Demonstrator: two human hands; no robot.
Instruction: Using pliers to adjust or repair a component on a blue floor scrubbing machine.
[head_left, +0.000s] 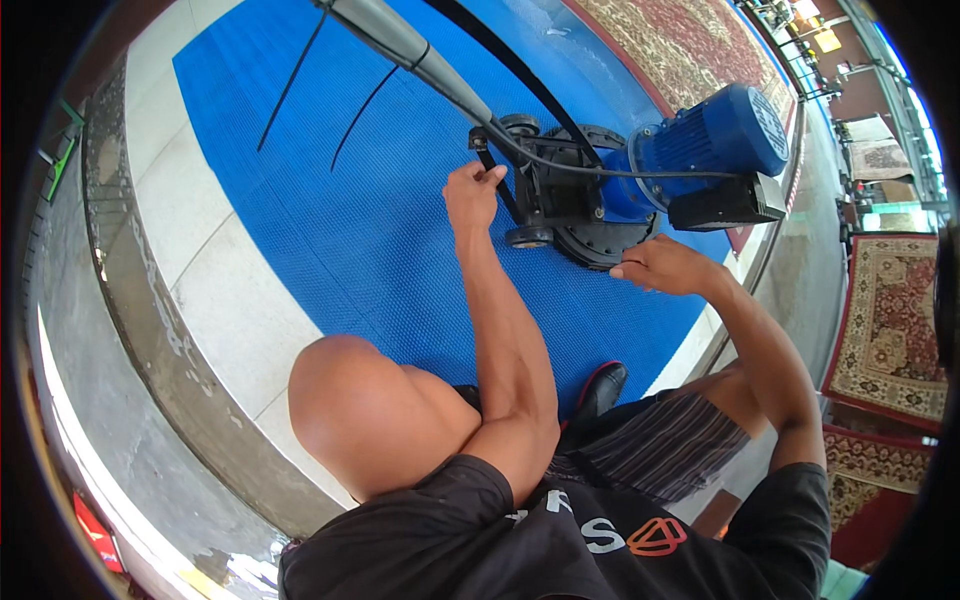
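A rotary floor scrubber with a blue ribbed motor (pixel 715 135) stands on a blue textured mat (pixel 390 270) in front of me. Its round black base (pixel 605 245) shows partly beneath the motor, and its grey handle pole (pixel 400 45) runs to the upper left. My left hand (pixel 472 198) is closed with its fingertips at a slim black bar (pixel 508 193) between the two small wheels (pixel 529 237). Beside the base's near edge is my right hand (pixel 672 267), fingers curled together; whatever they may hold is hidden.
A black cable (pixel 640 173) crosses the scrubber to a black box (pixel 728 203) on the motor. Patterned red rugs (pixel 885 330) hang at the right, and another carpet (pixel 690 45) lies beyond the mat. Pale tiles (pixel 235 275) border the mat at left. My shoe (pixel 602 388) rests on it.
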